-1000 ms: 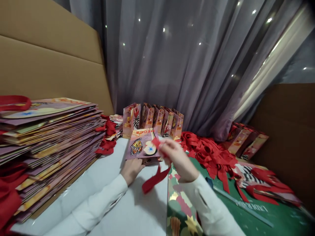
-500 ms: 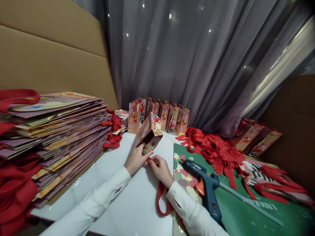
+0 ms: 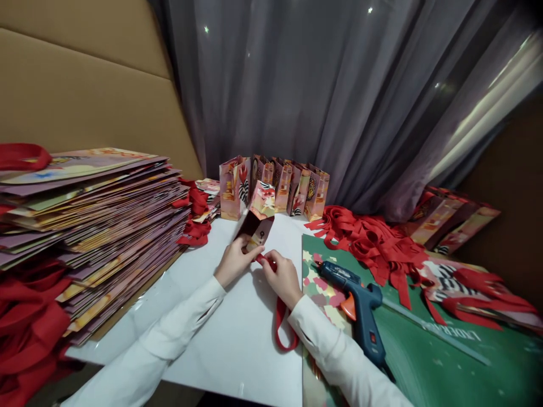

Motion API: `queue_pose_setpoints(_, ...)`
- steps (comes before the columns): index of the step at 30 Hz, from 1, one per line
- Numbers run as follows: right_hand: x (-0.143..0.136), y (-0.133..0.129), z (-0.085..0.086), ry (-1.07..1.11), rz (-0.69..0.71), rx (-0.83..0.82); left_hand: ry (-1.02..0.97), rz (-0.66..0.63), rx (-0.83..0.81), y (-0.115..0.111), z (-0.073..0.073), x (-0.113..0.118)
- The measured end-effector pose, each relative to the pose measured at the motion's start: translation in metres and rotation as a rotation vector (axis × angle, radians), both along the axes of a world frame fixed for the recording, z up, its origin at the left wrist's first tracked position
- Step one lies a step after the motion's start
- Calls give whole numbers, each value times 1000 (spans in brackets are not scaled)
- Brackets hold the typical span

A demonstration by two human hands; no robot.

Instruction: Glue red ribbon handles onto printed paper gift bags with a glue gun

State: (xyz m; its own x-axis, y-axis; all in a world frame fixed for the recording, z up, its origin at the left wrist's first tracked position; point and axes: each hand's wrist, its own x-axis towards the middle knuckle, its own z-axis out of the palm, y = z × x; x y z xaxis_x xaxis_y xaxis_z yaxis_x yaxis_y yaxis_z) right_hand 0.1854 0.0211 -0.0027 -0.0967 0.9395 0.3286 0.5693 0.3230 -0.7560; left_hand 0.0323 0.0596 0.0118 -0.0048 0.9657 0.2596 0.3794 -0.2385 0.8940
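My left hand (image 3: 236,261) grips the rim of a small printed paper bag (image 3: 263,209), which is tilted with its dark opening facing me. A red ribbon (image 3: 283,328) is pinched between the thumb and fingers of my right hand (image 3: 282,277), close beside the bag's edge. Below the right wrist the ribbon hangs in a loop onto the white table top (image 3: 229,339). My two hands nearly meet at the bag's rim; exactly where the ribbon end touches the bag is hidden by my fingers.
A blue glue gun (image 3: 360,299) with a glue stick lies on a green sheet (image 3: 407,356) at right. Behind it is a heap of red ribbons (image 3: 369,237). Several finished-looking bags (image 3: 232,189) stand at the back. A tall stack of flat bags (image 3: 123,226) rises at left.
The bag has turned so that its opening faces me more. My hands keep the same holds, and the head view has shifted slightly.
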Motion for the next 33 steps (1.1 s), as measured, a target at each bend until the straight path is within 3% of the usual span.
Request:
queue_pose_setpoints(7,4,0,5,-97,-89,11,-40,-100,-25,-4,-4,2)
queue_pose_setpoints(21,2,-5,1,-97,-179,35,47,-126,5,-5,-12,3)
queue_pose_setpoints(28,2,-4,0,-39,-89,45,115,-140,33,-8,-8,3)
queue_pose_setpoints(33,3,-2,-3,14,-106,37,157,-131,44,-8,-9,5)
